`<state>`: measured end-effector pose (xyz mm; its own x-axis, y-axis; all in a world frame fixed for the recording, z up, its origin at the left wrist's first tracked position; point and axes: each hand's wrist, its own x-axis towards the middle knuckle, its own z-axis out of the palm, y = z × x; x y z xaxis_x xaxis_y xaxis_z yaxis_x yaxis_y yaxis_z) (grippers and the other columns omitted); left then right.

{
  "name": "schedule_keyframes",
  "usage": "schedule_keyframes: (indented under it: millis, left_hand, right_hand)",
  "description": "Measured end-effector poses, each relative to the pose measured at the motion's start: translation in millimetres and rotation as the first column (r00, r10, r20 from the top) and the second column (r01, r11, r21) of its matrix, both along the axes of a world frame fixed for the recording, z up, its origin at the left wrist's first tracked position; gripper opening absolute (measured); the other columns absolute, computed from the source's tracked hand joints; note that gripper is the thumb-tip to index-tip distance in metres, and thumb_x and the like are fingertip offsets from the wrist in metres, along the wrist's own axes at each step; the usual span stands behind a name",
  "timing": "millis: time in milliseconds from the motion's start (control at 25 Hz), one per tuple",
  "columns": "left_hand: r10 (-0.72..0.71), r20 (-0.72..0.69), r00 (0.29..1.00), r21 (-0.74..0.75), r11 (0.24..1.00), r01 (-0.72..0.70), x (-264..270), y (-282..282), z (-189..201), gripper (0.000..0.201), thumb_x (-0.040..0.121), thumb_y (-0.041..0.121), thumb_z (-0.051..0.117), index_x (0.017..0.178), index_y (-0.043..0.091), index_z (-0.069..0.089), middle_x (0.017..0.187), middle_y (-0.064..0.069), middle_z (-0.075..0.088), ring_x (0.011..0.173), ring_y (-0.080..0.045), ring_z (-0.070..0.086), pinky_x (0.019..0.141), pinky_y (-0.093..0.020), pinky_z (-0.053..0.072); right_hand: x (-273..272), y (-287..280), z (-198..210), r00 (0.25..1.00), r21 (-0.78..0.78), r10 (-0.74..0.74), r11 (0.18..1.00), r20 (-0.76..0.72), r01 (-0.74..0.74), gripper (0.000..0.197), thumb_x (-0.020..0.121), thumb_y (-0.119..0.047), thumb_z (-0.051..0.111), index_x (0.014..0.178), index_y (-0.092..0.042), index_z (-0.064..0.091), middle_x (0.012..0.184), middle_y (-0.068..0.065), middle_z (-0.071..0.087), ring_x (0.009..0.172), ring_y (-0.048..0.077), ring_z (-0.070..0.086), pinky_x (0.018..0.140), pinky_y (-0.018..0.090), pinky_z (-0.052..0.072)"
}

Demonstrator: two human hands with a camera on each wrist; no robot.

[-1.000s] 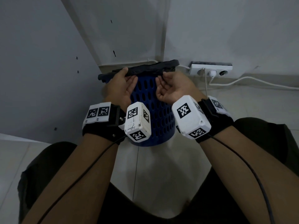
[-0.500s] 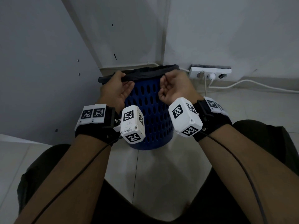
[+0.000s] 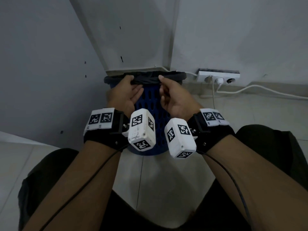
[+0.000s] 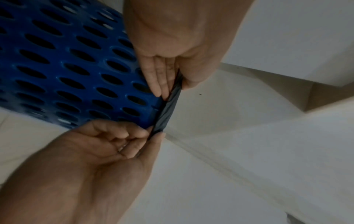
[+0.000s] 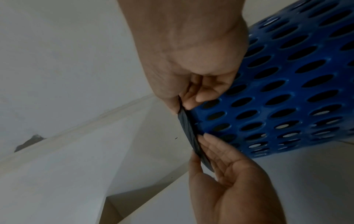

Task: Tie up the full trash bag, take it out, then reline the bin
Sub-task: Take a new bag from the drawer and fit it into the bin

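Bin (image 3: 150, 112), blue and pierced with oval holes, stands upright on the pale floor in the far corner where two walls meet, straight ahead of the person and between their forearms. Its mouth carries the black trash bag (image 3: 156, 78), whose edge is folded over the rim as a dark band running left to right across the near side. That band is the long axis that matters: it lies crosswise to both arms, just beyond the fingertips, so I judge the coming pull has to go upward and toward the person to peel it off the rim.

Both hands sit on the near stretch of the fold, side by side and close to equal in reach; neither is clearly nearer. The left hand (image 3: 124, 95) holds the band at its left part, thumb on the outer face and fingers (image 4: 155, 78) laid fairly straight behind it, pinching the plastic. The right hand (image 3: 175, 99) pinches the same band a little to the right, its fingers (image 5: 201, 94) curled more tightly against the thumb. A short span of bag stays taut between the two grips.

To the right, low against the wall, lies a white power strip (image 3: 218, 77) with a cable trailing along the floor, well apart from the bin.
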<state>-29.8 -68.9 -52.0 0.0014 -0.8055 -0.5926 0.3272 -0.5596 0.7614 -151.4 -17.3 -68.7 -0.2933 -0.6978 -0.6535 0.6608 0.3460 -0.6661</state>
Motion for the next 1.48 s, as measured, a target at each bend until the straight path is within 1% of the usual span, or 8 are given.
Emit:
schedule_keyframes:
  millis: [200, 360, 480, 640, 840, 1120, 1320, 1480]
  left_hand:
    - [0.018, -0.009, 1.000, -0.044, 0.999, -0.019, 17.5, -0.4, -9.2, 0.010, 0.092, 0.018, 0.066, 0.093, 0.009, 0.063, 0.081, -0.006, 0.068, 0.076, -0.013, 0.067, 0.065, -0.022, 0.060]
    - [-0.068, 0.056, 0.996, 0.002, 0.998, 0.068, 22.3, -0.3, 2.2, 0.034, 0.091, 0.039, 0.068, 0.108, 0.010, 0.063, 0.093, -0.005, 0.070, 0.080, -0.012, 0.069, 0.065, -0.023, 0.061]
    - [-0.251, 0.159, 0.955, 0.057, 0.968, 0.245, 17.7, 8.0, 7.4, 0.045, 0.085, 0.051, 0.070, 0.097, 0.009, 0.061, 0.091, -0.005, 0.074, 0.080, -0.012, 0.073, 0.063, -0.022, 0.061]
    - [-0.160, 0.117, 0.980, 0.043, 0.987, 0.156, 11.5, 6.3, 3.9, 0.030, 0.091, 0.039, 0.067, 0.091, 0.011, 0.058, 0.091, -0.003, 0.071, 0.082, -0.011, 0.071, 0.066, -0.020, 0.059]
    - [0.002, 0.077, 0.997, 0.015, 1.000, -0.003, 2.9, -2.6, 2.5, 0.014, 0.090, 0.022, 0.067, 0.090, 0.010, 0.060, 0.086, -0.004, 0.069, 0.072, -0.009, 0.069, 0.059, -0.019, 0.059]
    - [0.088, 0.080, 0.993, -0.021, 0.996, -0.086, 10.9, -11.4, 0.5, 0.021, 0.088, 0.017, 0.068, 0.104, 0.004, 0.062, 0.079, -0.007, 0.068, 0.066, -0.012, 0.070, 0.059, -0.022, 0.060]
    - [0.099, 0.060, 0.993, -0.031, 0.995, -0.097, 11.5, -12.9, -0.8, 0.025, 0.088, 0.016, 0.069, 0.109, 0.003, 0.062, 0.075, -0.008, 0.068, 0.055, -0.010, 0.070, 0.056, -0.023, 0.059]
    - [0.128, 0.039, 0.991, -0.042, 0.991, -0.127, 10.8, -16.5, -1.4, 0.036, 0.088, 0.017, 0.069, 0.120, 0.001, 0.062, 0.078, -0.008, 0.067, 0.055, -0.010, 0.070, 0.055, -0.022, 0.058]
  right_hand:
    - [-18.9, 4.5, 6.7, 0.991, 0.119, -0.108, 0.988, 0.078, 0.098, 0.034, 0.086, -0.035, 0.074, 0.067, -0.017, 0.053, 0.047, -0.007, 0.050, 0.048, 0.002, 0.049, 0.044, 0.012, 0.037]
    - [-12.5, -4.2, 14.4, 0.992, 0.107, -0.104, 0.990, 0.071, 0.096, 0.032, 0.091, -0.027, 0.070, 0.067, -0.015, 0.052, 0.042, -0.007, 0.049, 0.048, 0.003, 0.049, 0.043, 0.012, 0.041]
    - [0.5, -5.7, 16.3, 0.992, 0.076, -0.102, 0.992, 0.075, 0.096, 0.023, 0.089, -0.030, 0.073, 0.078, -0.015, 0.059, 0.065, -0.006, 0.058, 0.063, 0.005, 0.059, 0.074, 0.025, 0.058]
    - [5.9, -0.7, 15.2, 0.998, 0.065, 0.048, 0.997, -0.041, -0.045, 0.021, 0.087, -0.038, 0.073, 0.090, -0.019, 0.065, 0.085, -0.009, 0.067, 0.083, 0.007, 0.065, 0.095, 0.036, 0.052]
    - [3.3, 8.5, 8.2, 0.990, 0.060, 0.125, 0.991, -0.061, -0.122, 0.030, 0.086, -0.046, 0.069, 0.099, -0.019, 0.069, 0.091, -0.009, 0.070, 0.092, 0.007, 0.067, 0.092, 0.034, 0.051]
    - [-16.1, 14.4, -12.0, 0.987, 0.172, -0.136, 0.978, 0.083, 0.120, 0.026, 0.091, -0.032, 0.060, 0.109, -0.013, 0.066, 0.099, -0.001, 0.065, 0.083, 0.010, 0.063, 0.070, 0.027, 0.051]
    - [-24.5, -3.7, -12.9, 0.991, 0.153, -0.063, 0.987, 0.122, 0.044, 0.030, 0.102, -0.021, 0.050, 0.073, -0.012, 0.049, 0.069, 0.000, 0.046, 0.057, 0.009, 0.042, 0.047, 0.017, 0.040]
    - [-34.4, -11.5, -20.0, 0.989, 0.177, -0.083, 0.982, 0.122, 0.061, 0.024, 0.096, -0.010, 0.054, 0.072, -0.011, 0.052, 0.058, 0.001, 0.051, 0.049, 0.009, 0.044, 0.049, 0.020, 0.036]
